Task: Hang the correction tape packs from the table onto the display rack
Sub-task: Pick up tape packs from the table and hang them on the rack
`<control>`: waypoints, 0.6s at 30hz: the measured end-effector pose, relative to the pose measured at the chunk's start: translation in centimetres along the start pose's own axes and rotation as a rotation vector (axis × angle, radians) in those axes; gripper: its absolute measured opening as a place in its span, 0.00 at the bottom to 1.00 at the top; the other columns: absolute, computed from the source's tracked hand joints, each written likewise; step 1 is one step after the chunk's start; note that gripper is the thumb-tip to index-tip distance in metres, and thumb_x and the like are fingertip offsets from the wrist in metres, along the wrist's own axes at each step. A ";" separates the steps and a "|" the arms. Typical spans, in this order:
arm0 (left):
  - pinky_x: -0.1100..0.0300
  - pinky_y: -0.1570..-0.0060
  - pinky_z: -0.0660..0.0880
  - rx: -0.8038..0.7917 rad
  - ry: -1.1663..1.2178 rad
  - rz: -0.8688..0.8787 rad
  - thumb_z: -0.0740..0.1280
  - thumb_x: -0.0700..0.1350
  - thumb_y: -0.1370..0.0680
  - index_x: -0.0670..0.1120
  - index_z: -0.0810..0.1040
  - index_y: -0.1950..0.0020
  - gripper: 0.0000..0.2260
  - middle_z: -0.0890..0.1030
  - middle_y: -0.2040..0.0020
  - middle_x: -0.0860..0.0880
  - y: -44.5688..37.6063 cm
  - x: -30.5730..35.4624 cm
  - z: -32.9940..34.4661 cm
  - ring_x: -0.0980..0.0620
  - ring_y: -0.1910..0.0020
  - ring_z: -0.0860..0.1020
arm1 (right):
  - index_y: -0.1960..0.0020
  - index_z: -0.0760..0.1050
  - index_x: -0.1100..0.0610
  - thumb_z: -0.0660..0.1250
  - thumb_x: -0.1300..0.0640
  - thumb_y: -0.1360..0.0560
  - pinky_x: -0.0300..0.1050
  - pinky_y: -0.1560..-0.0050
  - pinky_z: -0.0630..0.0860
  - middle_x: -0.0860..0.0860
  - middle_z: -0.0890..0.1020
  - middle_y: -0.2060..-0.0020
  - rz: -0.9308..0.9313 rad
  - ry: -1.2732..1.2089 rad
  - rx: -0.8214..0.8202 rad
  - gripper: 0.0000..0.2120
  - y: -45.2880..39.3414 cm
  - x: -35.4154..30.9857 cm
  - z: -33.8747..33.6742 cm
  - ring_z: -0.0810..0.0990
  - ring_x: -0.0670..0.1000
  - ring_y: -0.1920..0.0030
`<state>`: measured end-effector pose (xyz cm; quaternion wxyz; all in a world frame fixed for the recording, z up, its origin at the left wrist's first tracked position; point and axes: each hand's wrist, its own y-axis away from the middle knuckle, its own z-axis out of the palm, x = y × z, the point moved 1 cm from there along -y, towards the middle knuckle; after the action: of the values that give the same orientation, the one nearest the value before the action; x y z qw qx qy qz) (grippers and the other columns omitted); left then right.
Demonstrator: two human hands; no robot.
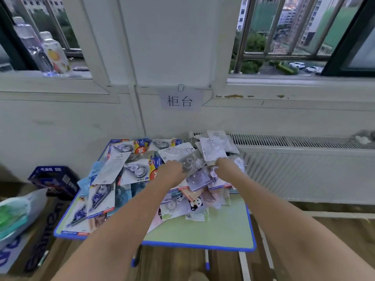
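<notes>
On the green bench (pixel 223 230), both hands are digging into heaped correction tape packs (pixel 140 171): left hand (pixel 172 171) and right hand (pixel 224 168) (grips unclear) are risking sliding neighbours off.

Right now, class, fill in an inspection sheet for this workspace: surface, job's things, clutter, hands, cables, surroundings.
Surface: green table with blue edging, near right part bare.
Job's things: correction tape packs heaped across the table; display rack not seen.
Clutter: dark blue box and plastic bag on the floor at left.
Hands: left hand and right hand both in the pile; their fingers are blurred.
Cables: nothing seen.
Surroundings: radiator at right, paper sign on the wall, bottles on the windowsill.
</notes>
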<state>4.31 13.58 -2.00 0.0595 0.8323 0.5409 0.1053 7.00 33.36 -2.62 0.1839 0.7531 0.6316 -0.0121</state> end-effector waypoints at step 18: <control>0.49 0.38 0.65 -0.007 0.060 -0.208 0.58 0.56 0.20 0.45 0.66 0.32 0.22 0.68 0.34 0.43 -10.0 2.3 3.7 0.44 0.34 0.65 | 0.28 0.57 0.64 0.66 0.44 0.25 0.53 0.35 0.68 0.61 0.65 0.32 0.353 -0.441 -0.027 0.36 -14.9 2.6 0.4 0.65 0.60 0.32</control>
<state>-2.82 19.78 -7.48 0.0566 0.7680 0.6255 0.1255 -6.61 37.67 -7.48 0.3262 0.8281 0.4354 -0.1351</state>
